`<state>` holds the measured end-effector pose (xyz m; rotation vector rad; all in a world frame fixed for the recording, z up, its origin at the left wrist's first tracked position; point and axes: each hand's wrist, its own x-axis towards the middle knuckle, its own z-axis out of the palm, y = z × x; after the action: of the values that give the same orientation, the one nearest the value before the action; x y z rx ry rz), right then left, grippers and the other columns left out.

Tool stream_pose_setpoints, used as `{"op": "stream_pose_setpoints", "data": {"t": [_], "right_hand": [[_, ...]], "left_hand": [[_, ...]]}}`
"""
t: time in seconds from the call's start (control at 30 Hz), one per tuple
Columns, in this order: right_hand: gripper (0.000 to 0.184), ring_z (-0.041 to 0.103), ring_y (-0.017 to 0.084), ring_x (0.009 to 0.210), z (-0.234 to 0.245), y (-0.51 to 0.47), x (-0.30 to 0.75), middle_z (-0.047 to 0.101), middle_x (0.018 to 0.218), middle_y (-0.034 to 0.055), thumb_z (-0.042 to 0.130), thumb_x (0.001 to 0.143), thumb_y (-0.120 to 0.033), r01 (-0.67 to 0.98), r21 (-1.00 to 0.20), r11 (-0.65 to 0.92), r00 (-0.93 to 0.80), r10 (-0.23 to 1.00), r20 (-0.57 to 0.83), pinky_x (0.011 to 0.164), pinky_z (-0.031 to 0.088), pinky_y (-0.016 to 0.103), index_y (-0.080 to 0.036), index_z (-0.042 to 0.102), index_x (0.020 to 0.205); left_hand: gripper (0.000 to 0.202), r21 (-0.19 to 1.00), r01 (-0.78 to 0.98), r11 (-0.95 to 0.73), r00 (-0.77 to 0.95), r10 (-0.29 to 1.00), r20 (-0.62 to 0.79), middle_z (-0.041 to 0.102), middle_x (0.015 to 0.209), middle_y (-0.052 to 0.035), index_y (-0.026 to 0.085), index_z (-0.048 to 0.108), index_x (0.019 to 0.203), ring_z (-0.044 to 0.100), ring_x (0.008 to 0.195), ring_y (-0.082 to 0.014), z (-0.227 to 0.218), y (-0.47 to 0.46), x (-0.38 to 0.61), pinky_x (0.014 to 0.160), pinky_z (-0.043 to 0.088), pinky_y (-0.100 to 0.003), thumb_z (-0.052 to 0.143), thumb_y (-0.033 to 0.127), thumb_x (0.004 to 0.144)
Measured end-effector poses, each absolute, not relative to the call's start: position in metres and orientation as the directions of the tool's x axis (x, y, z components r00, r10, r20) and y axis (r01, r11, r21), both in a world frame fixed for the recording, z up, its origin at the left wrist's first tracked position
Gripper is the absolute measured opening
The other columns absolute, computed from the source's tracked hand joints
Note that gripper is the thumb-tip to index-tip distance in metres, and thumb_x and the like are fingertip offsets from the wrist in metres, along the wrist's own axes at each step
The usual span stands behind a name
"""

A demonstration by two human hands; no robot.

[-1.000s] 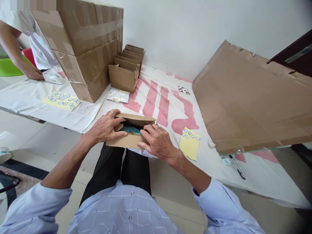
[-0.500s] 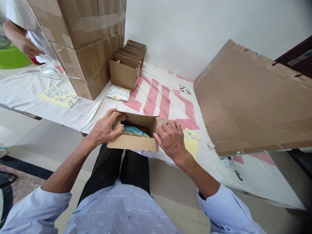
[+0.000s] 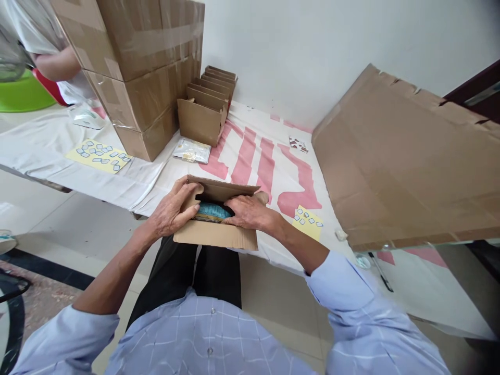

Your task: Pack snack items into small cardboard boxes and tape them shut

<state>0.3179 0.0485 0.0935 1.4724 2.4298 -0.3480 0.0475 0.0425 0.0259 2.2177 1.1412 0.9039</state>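
An uncovered small cardboard box (image 3: 219, 237) rests at the table's front edge, its flaps raised. My left hand (image 3: 172, 208) is closed on the box's left side, with the thumb over the inside. Within the box lies a blue packet (image 3: 212, 210) with a yellowish lower edge. My right hand (image 3: 248, 211) reaches in over the right side. Its thumb and fingers are on either side of the packet's right end, and part of the fingertips is hidden inside the box.
Taped cartons (image 3: 148, 99) are stacked at left, beside a row of open boxes (image 3: 201, 120). A flat plastic packet (image 3: 191, 150) lies before them. A large cardboard sheet (image 3: 410, 166) leans at right, near a black pen (image 3: 380, 272). A co-worker's arm (image 3: 58, 65) shows behind the stack.
My right hand has moved left from the box's right wall into the box, onto the packet. My left hand keeps its hold. The co-worker's arm has shifted right, partly behind the stack.
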Motion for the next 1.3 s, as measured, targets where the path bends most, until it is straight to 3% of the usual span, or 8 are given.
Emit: {"op": "stream_pose_setpoints", "data": {"t": [0.23, 0.43, 0.57, 0.73, 0.87, 1.0, 1.17, 1.3], "right_hand": [[0.022, 0.080, 0.036, 0.105, 0.093, 0.049, 0.312, 0.084, 0.116, 0.0202, 0.069, 0.103, -0.031, 0.884, 0.091, 0.458, -0.379, 0.819, -0.430, 0.081, 0.053, 0.039, -0.015, 0.084, 0.107], [0.028, 0.079, 0.029, 0.095, 0.085, 0.046, 0.318, 0.085, 0.107, 0.0148, 0.053, 0.107, -0.020, 0.901, 0.040, 0.433, -0.397, 0.856, -0.330, 0.077, 0.046, 0.035, -0.017, 0.081, 0.108], [0.028, 0.074, 0.024, 0.088, 0.079, 0.045, 0.322, 0.083, 0.101, 0.0109, 0.049, 0.106, -0.017, 0.928, -0.081, 0.364, -0.373, 0.913, -0.166, 0.078, 0.042, 0.033, -0.018, 0.077, 0.105], [0.021, 0.065, 0.019, 0.079, 0.082, 0.041, 0.339, 0.076, 0.088, 0.0046, 0.051, 0.104, -0.021, 0.866, -0.370, 0.338, -0.324, 0.941, 0.100, 0.075, 0.040, 0.031, -0.020, 0.071, 0.096], [0.019, 0.057, 0.017, 0.072, 0.108, 0.030, 0.357, 0.067, 0.078, 0.0007, 0.054, 0.102, -0.026, 0.723, -0.578, 0.378, -0.281, 0.925, 0.254, 0.071, 0.042, 0.030, -0.021, 0.067, 0.089], [0.022, 0.054, 0.016, 0.069, 0.141, 0.012, 0.382, 0.063, 0.076, -0.0004, 0.061, 0.101, -0.037, 0.607, -0.712, 0.353, -0.087, 0.920, 0.383, 0.065, 0.043, 0.028, -0.022, 0.067, 0.086], [0.028, 0.053, 0.015, 0.064, 0.146, -0.001, 0.418, 0.060, 0.072, -0.0022, 0.075, 0.093, -0.048, 0.499, -0.816, 0.293, 0.152, 0.897, 0.415, 0.059, 0.043, 0.026, -0.023, 0.068, 0.084], [0.029, 0.051, 0.014, 0.058, 0.125, -0.002, 0.431, 0.059, 0.067, -0.0033, 0.077, 0.086, -0.049, 0.417, -0.881, 0.223, 0.217, 0.917, 0.335, 0.054, 0.043, 0.025, -0.022, 0.067, 0.080]], "left_hand": [[0.061, 0.721, 0.464, -0.515, 0.411, 0.846, 0.340, 0.051, 0.169, -0.0183, 0.021, 0.054, 0.158, 0.038, 0.166, -0.0395, 0.029, 0.043, 0.048, 0.132, 0.043, -0.060, 0.051, 0.052, 0.106], [0.065, 0.773, 0.414, -0.481, 0.389, 0.861, 0.328, 0.044, 0.176, -0.0183, 0.020, 0.051, 0.163, 0.037, 0.168, -0.0385, 0.026, 0.041, 0.048, 0.130, 0.046, -0.058, 0.048, 0.055, 0.108], [0.073, 0.782, 0.407, -0.472, 0.409, 0.860, 0.306, 0.041, 0.177, -0.0197, 0.022, 0.051, 0.163, 0.034, 0.168, -0.0420, 0.025, 0.042, 0.045, 0.130, 0.045, -0.061, 0.059, 0.063, 0.104], [0.100, 0.810, 0.329, -0.486, 0.454, 0.833, 0.315, 0.039, 0.176, -0.0197, 0.026, 0.047, 0.167, 0.043, 0.160, -0.0458, 0.015, 0.049, 0.039, 0.124, 0.051, -0.061, 0.083, 0.072, 0.086], [0.100, 0.854, 0.316, -0.414, 0.456, 0.855, 0.246, 0.039, 0.177, -0.0174, 0.032, 0.043, 0.171, 0.043, 0.161, -0.0454, 0.008, 0.052, 0.035, 0.116, 0.058, -0.058, 0.083, 0.070, 0.088], [0.097, 0.907, 0.221, -0.358, 0.505, 0.838, 0.208, 0.032, 0.184, -0.0131, 0.038, 0.045, 0.172, 0.034, 0.167, -0.0473, 0.001, 0.056, 0.024, 0.121, 0.054, -0.059, 0.079, 0.076, 0.089], [0.136, 0.971, 0.043, -0.236, 0.644, 0.749, 0.153, 0.033, 0.185, -0.0160, 0.043, 0.039, 0.175, 0.032, 0.168, -0.0537, -0.014, 0.067, 0.008, 0.122, 0.051, -0.064, 0.096, 0.084, 0.059], [0.146, 0.937, 0.109, -0.331, 0.566, 0.796, 0.215, 0.031, 0.184, -0.0201, 0.034, 0.029, 0.180, 0.033, 0.168, -0.0522, -0.026, 0.074, 0.031, 0.130, 0.042, -0.067, 0.106, 0.065, 0.060]]}}
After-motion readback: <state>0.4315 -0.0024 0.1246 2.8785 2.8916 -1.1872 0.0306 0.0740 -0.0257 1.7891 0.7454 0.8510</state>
